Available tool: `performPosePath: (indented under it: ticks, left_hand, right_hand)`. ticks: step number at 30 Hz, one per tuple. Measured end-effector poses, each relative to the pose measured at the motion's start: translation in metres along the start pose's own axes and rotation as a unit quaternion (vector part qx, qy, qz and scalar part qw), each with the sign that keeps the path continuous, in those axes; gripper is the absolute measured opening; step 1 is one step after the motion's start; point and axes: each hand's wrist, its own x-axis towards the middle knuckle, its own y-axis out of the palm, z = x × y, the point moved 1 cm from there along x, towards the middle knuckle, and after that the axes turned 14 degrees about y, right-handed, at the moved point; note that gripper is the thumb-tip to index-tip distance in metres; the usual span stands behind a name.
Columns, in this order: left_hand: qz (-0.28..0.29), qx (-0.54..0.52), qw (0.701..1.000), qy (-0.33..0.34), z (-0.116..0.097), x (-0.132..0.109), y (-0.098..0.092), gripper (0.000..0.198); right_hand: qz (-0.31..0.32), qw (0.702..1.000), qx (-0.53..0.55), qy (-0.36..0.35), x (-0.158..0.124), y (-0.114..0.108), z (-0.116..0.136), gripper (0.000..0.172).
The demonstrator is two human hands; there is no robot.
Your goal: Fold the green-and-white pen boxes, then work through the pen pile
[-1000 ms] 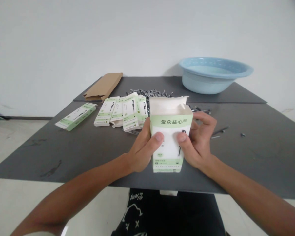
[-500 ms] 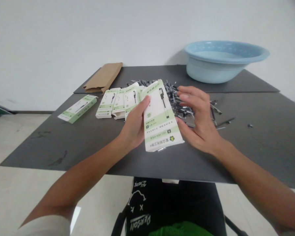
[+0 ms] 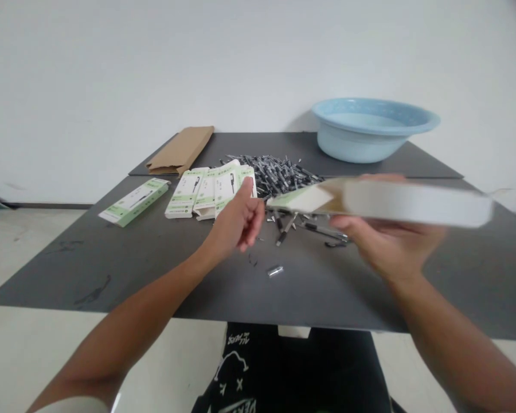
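My right hand (image 3: 395, 241) grips a white and green pen box (image 3: 417, 202), thumb below and fingers behind it. The box lies sideways above the table, blurred by motion, with its flap end (image 3: 303, 198) pointing left. My left hand (image 3: 238, 218) holds nothing; its thumb points up, apart from the loosely curled fingers. It hovers just in front of a row of several similar boxes (image 3: 184, 195). Behind and between my hands spreads a heap of black and clear pens (image 3: 279, 175), partly hidden by the held box.
One more pen box (image 3: 134, 201) lies apart at the left. A brown paper bag (image 3: 183, 149) rests at the back left, and a light blue basin (image 3: 361, 146) stands at the back right. A short clear piece (image 3: 276, 271) lies near the front of the dark table (image 3: 327, 292).
The box has passed from my left hand to my right and swung rightward, turning from upright to sideways. My left hand has let go. The view has tilted up slightly.
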Motion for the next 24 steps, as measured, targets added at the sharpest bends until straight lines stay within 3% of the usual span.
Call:
performPosePath:
  ticks: [2, 3, 5, 7, 9, 12, 18, 21, 24]
  left_hand:
    - [-0.078, 0.029, 0.996, 0.041, -0.006, 0.000, -0.007, 0.072]
    - [-0.118, 0.036, 0.990, 0.073, -0.010, 0.000, -0.009, 0.070]
    - [-0.147, 0.024, 0.980, 0.131, -0.015, -0.002, -0.011, 0.063]
    - [-0.096, 0.000, 0.983, 0.158, -0.013, -0.005, -0.009, 0.053]
    - [-0.004, -0.008, 0.988, 0.151, -0.005, -0.010, -0.006, 0.044]
    - [0.095, -0.023, 0.988, 0.119, 0.009, -0.019, 0.003, 0.047]
    - [0.052, -0.203, 0.975, 0.078, 0.008, -0.029, 0.022, 0.081]
    - [0.077, -0.211, 0.971, 0.081, 0.009, -0.032, 0.024, 0.083]
    - [0.110, -0.195, 0.970, 0.099, 0.016, -0.035, 0.025, 0.091]
  right_hand:
    - [-0.084, 0.994, 0.058, 0.026, 0.002, -0.002, 0.002, 0.040]
    - [-0.097, 0.990, 0.086, 0.048, 0.003, -0.003, 0.003, 0.038]
    - [-0.053, 0.983, 0.133, 0.117, 0.003, -0.001, 0.006, 0.035]
    - [0.046, 0.965, 0.167, 0.197, 0.002, 0.003, 0.007, 0.037]
    - [0.143, 0.935, 0.192, 0.262, -0.003, 0.010, 0.007, 0.043]
    - [0.194, 0.907, 0.212, 0.309, -0.011, 0.019, 0.005, 0.052]
    - [0.183, 0.912, 0.179, 0.322, -0.020, 0.021, 0.003, 0.051]
    - [0.183, 0.926, 0.139, 0.299, -0.023, 0.022, 0.002, 0.052]
    - [0.204, 0.937, 0.096, 0.267, -0.027, 0.022, -0.002, 0.044]
